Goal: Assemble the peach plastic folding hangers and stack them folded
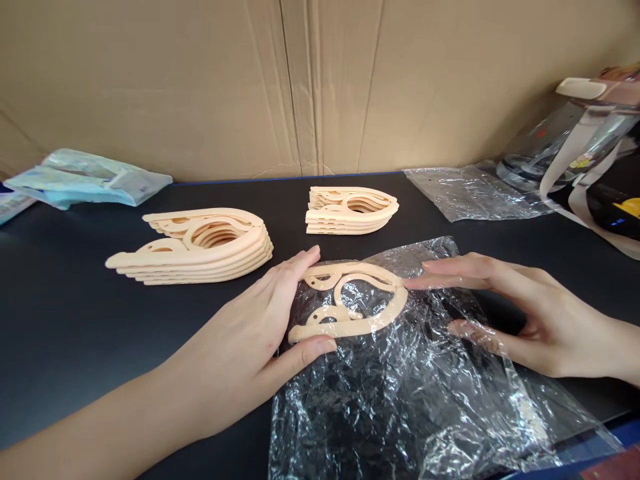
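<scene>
A cream folding hanger (373, 323), folded up, lies flat in the middle with a crumpled clear plastic bag (360, 407) around it. My left hand (260, 320) clasps the hanger's left end, fingers along the far side and thumb on the near side. At the rounded right end, the index fingertip of my right hand (530, 307) touches the hanger's tip. The right thumb is apart from the fingers, against the film; whether those fingertips are inside the bag I cannot tell. Two stacks of matching folded hangers stand beyond: a left stack (200, 260) and a smaller back stack (350, 217).
A pale blue soft packet (90, 177) lies at the back left of the black table (55, 320). Another flat clear bag (470, 193) is at the back right, near a clear bottle (540, 140) with a strap. Brown cardboard (200, 87) stands behind.
</scene>
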The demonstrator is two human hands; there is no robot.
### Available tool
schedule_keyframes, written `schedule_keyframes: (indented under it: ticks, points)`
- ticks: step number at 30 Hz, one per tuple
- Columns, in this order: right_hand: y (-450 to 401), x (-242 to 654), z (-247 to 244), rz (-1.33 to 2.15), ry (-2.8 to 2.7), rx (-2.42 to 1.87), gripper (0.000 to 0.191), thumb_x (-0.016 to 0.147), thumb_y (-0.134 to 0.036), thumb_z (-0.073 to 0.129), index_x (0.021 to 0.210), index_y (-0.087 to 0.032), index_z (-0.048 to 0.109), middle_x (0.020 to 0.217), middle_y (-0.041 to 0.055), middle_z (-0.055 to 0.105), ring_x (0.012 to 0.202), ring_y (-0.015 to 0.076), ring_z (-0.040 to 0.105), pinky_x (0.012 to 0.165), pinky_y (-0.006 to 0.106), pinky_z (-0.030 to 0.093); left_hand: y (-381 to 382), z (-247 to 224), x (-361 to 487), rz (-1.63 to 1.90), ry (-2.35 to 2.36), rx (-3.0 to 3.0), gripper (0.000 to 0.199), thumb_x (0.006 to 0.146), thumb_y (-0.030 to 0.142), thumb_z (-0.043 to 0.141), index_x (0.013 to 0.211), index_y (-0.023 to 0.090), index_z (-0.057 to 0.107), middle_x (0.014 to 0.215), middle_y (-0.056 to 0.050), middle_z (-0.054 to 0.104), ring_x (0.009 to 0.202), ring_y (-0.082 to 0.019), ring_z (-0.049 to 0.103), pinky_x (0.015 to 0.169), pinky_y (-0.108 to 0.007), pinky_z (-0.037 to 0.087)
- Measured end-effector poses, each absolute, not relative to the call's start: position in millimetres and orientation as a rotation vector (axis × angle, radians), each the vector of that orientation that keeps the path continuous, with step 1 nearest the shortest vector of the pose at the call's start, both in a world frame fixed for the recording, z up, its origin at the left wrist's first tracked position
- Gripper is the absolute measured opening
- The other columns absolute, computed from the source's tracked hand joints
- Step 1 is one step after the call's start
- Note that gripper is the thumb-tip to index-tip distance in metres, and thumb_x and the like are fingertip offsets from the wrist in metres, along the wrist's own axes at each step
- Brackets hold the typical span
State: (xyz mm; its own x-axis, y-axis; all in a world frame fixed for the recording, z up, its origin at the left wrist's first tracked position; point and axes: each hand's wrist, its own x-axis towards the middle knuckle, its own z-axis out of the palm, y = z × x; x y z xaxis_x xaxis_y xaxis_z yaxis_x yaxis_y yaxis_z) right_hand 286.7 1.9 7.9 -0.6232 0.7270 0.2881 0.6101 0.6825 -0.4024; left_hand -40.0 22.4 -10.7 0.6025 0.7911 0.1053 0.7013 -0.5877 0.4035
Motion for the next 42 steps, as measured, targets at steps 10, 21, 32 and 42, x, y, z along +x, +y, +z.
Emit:
schedule_keyframes:
  ticks: [10,21,32,42]
  points:
    - [11,298,17,0.058,-2.092,-1.339,0.039,0.09,-0.015,0.051,0.126,-0.029,0.055,0.082,-0.0025,0.077,0.071,0.018,0.071,0.057,0.029,0.052,21,-3,-37,0.44,1.285,2.413,0.071,0.099,0.066,0.039,0.155,0.03,0.018,0.162,-0.002,0.036,0.147,-0.025,0.037,0.12,-0.042,0.036]
    - [119,270,47,0.167,-2.472,-1.166,0.086,0.079,-0.07,0.065,0.141,-0.012,0.049,0.144,0.0187,0.056,0.132,0.0358,0.053,0.113,0.055,0.04,22,-7,-39,0.591,1.232,2.348,0.058,0.104,0.06,0.027,0.156,0.034,0.021,0.161,0.001,0.039,0.147,-0.026,0.038,0.12,-0.04,0.035]
    - [144,241,42,0.176,-2.568,-1.193,0.097,0.071,-0.065,0.069,0.149,-0.014,0.04,0.122,0.0142,0.065,0.115,0.0363,0.06,0.102,0.053,0.044,21,-9,-41,0.686,1.205,2.333,0.057,0.104,0.059,0.022,0.155,0.035,0.024,0.16,0.001,0.04,0.145,-0.026,0.041,0.119,-0.039,0.037]
    - [43,326,52,-0.263,-2.412,-1.375,0.076,0.084,-0.065,0.06,0.146,-0.026,0.041,0.127,0.0126,0.062,0.112,0.0349,0.062,0.092,0.05,0.052,22,-8,-37,0.446,1.082,2.698,0.051,0.108,0.048,0.023,0.152,0.026,0.037,0.163,0.0,0.036,0.153,-0.021,0.027,0.126,-0.042,0.024]
